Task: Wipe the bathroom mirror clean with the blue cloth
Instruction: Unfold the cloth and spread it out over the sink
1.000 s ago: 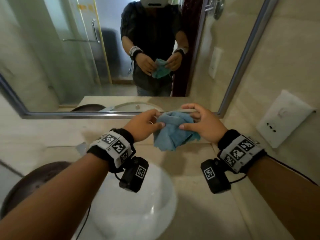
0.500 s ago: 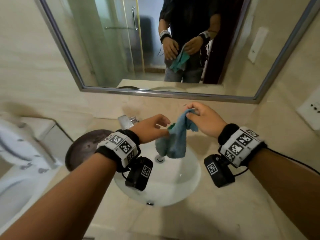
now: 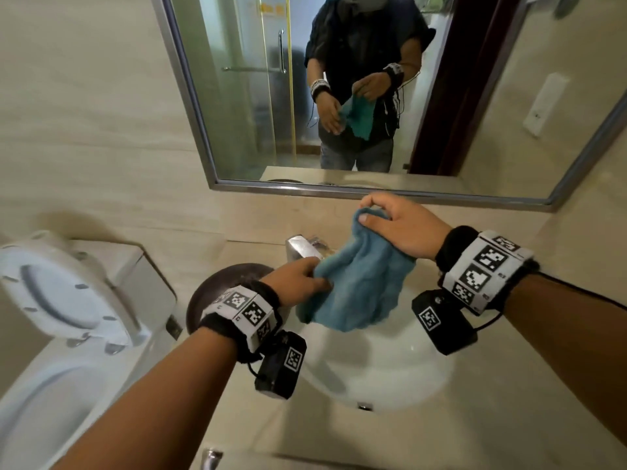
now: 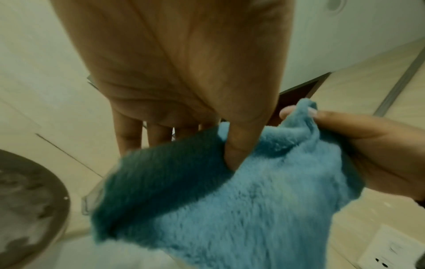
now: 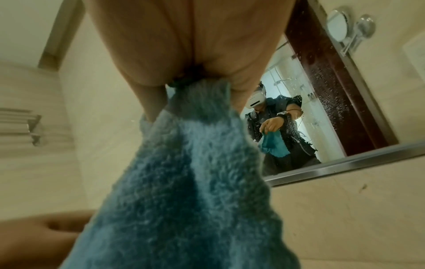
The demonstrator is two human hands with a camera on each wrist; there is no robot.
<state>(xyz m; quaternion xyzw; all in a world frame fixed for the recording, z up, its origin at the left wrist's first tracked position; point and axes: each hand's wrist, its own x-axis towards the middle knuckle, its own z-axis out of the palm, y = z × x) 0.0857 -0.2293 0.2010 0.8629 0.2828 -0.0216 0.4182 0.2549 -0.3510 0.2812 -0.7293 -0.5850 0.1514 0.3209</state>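
The blue cloth hangs over the white sink, held between both hands below the mirror. The right hand, at 1 o'clock of the cloth, pinches its top corner. The left hand, at 9 o'clock, pinches the side edge. The toilet stands at 9 o'clock of the sink.

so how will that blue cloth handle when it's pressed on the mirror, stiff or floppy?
Likely floppy: the blue cloth sags and folds between the right hand and left hand. Probably light, since a pinch by the right hand's fingers carries its top corner. Its fluffy pile looks grippy, not slippery, so it may bunch on the mirror unless folded.
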